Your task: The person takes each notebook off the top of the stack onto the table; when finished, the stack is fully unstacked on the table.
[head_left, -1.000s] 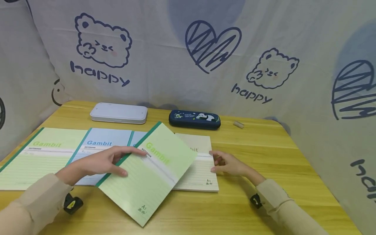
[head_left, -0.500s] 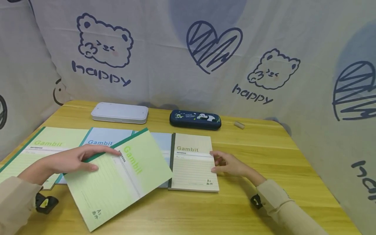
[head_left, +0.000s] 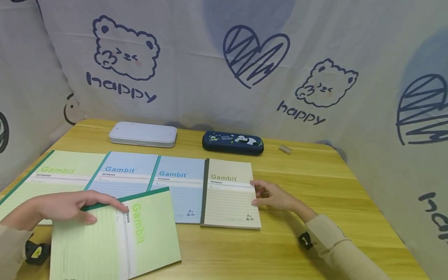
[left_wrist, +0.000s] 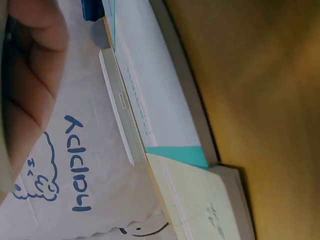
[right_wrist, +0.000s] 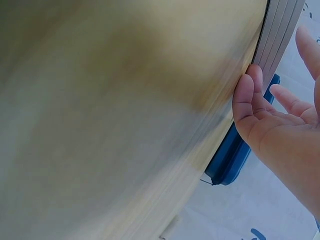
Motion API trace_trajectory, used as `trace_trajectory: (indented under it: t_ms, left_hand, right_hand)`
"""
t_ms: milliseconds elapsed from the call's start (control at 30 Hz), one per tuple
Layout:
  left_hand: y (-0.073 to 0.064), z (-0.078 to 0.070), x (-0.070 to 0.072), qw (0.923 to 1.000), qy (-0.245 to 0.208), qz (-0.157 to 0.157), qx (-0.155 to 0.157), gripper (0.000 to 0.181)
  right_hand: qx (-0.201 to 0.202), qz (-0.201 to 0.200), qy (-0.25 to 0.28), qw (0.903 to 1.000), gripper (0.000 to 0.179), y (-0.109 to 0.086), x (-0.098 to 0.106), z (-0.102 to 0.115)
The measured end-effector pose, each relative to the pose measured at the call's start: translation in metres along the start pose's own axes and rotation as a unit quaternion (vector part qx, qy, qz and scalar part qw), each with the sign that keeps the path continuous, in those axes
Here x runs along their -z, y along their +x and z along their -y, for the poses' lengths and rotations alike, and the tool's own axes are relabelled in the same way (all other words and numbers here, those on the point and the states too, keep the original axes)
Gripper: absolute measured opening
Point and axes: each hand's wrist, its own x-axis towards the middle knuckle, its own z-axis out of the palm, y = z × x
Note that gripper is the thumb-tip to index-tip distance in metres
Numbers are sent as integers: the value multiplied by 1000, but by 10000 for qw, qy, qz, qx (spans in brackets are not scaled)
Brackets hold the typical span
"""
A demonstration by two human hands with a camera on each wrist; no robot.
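Observation:
My left hand (head_left: 66, 207) pinches a green notebook (head_left: 154, 233) by its dark green spine in the head view. The notebook is turned sideways and held in front of the row. Only part of that hand's fingers (left_wrist: 47, 55) shows in the left wrist view. My right hand (head_left: 274, 195) rests its fingertips against the right edge of a cream notebook (head_left: 227, 202) with a dark spine. Several stacked layers (right_wrist: 277, 35) show at that edge in the right wrist view, with the fingers loosely bent and not wrapped around them.
Left of the cream notebook lie two blue notebooks (head_left: 180, 194) (head_left: 129, 163) and another green notebook (head_left: 70, 159), partly covered. Behind them are a white case (head_left: 142, 134), a dark blue panda pencil case (head_left: 232, 142) and a small eraser-like piece (head_left: 285, 149). A printed cloth (head_left: 196, 70) hangs behind.
My left hand has carried the green notebook left and toward me, turning it sideways, which uncovers the cream notebook and a blue one. My right hand has stayed at the cream notebook's edge.

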Motion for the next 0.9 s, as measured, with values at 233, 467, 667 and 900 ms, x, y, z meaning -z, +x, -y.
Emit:
trace_trajectory:
  t_ms: [233, 467, 667, 900]
  left_hand:
    - [-16, -2, -5, 9987, -308, 222, 351, 47]
    - [-37, 1, -6, 9910, 83, -69, 1338, 58]
    - [-51, 4, -4, 9913, 834, -270, 982, 70]
    - [-70, 7, 5, 9768, 246, -43, 2125, 61]
  right_hand:
    - [-18, -29, -24, 10000, 63, 0, 0, 1]
    - [-66, -62, -47, 9999, 63, -1, 0, 0]
    - [-89, -71, -42, 9999, 62, -1, 1, -1]
    - [-63, -52, -22, 10000, 61, -1, 1, -2]
